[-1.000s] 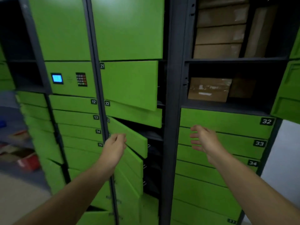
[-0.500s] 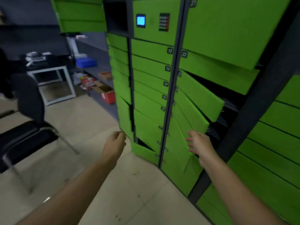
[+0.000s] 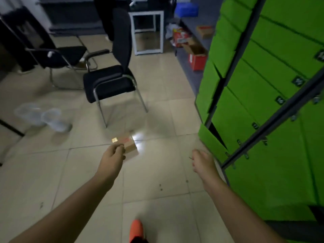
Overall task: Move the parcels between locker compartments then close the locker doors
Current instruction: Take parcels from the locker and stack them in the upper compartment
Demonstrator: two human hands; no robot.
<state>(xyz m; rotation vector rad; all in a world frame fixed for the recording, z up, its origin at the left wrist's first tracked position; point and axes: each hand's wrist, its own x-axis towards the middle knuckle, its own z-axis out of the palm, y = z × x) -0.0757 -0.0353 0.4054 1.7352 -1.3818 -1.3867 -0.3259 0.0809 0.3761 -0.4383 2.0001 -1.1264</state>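
While both bare arms reach forward over the tiled floor [image 3: 43, 172], things stand thus:
Parcel: a small brown cardboard parcel [image 3: 128, 143] lies on the floor, out of the lockers, in front of a black chair [image 3: 112, 79].
Left hand: the left hand [image 3: 112, 157] is loosely curled, its fingertips over the parcel's near edge (whether they touch or grip it, I cannot tell).
Right hand: the right hand [image 3: 201, 163] hangs empty, fingers slack and partly spread, apart from the parcel.
Lockers: green lockers [image 3: 263, 102] stand at the right; one low door [image 3: 210, 139] juts ajar.
Foot: an orange shoe [image 3: 136, 228] shows at the bottom edge.
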